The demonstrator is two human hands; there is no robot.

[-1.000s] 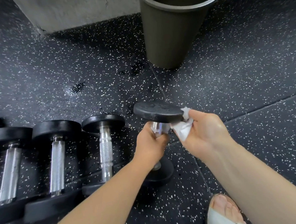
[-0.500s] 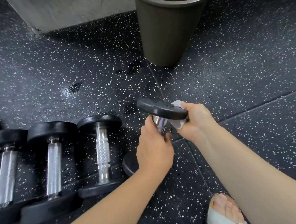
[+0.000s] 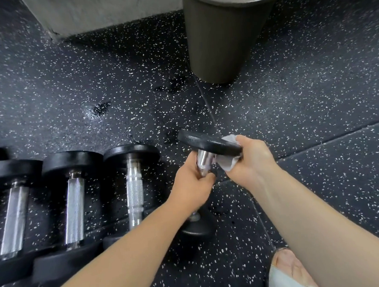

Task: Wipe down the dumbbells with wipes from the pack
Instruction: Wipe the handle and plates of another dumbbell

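Grips dumbbell (image 3: 204, 159) w/ left hand (image 3: 190, 186), curled tight round chrome handle (image 3: 202, 170) just under upper head (image 3: 208, 142). Stands it on end, tilted a little to the right, w/ lower head (image 3: 198, 229) down on speckled floor (image 3: 315, 113) by the look of it. Prob. lets the floor take the weight & brings the top w/in easy reach.

Pinches wipe (image 3: 228, 163) in right hand (image 3: 250, 159), folded over the rim of upper head, w/ some above the edge & more bunched below, next to the handle. Looks like rim-wiping, w/ left hand as anchor & poss. as pivot for turning.

Sits just right of three other dumbbells (image 3: 73, 206), laid side by side on the floor, near but not touching. Likely pulled out of the row for cleaning. Faces bin (image 3: 222, 41) standing beyond, near enough for dropping used wipes, at a guess. No pack in view.

Re looks: matte black round heads, the top one seen nearly edge-on as a thin disc. Bright, smooth, mirror-like chrome at the collar. Can't tell wet from dry on the black. White wipe, crumpled, greyish in the folds; can't tell dirt from shadow.
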